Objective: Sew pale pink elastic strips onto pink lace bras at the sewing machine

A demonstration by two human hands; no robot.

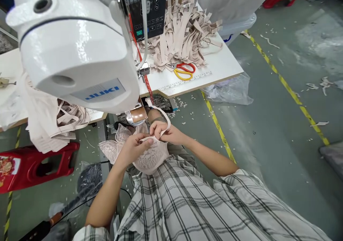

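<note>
A pale pink lace bra hangs over my lap, just below the sewing machine's arm. On its upper edge my left hand is closed, thumb on top of the fabric. My right hand pinches a light strap against the same edge, close to the left fingertips. That strap loops up from my right fingers toward the machine's needle area. Another lace cup spreads out to the left, behind my left hand. The white sewing machine fills the upper left, its needle hidden from this angle.
Many cut straps lie heaped on the white table, beside red-and-yellow scissors and a printed ruler. A bundle of beige pieces drapes over the left table edge. A red stool stands at left; scraps litter the floor.
</note>
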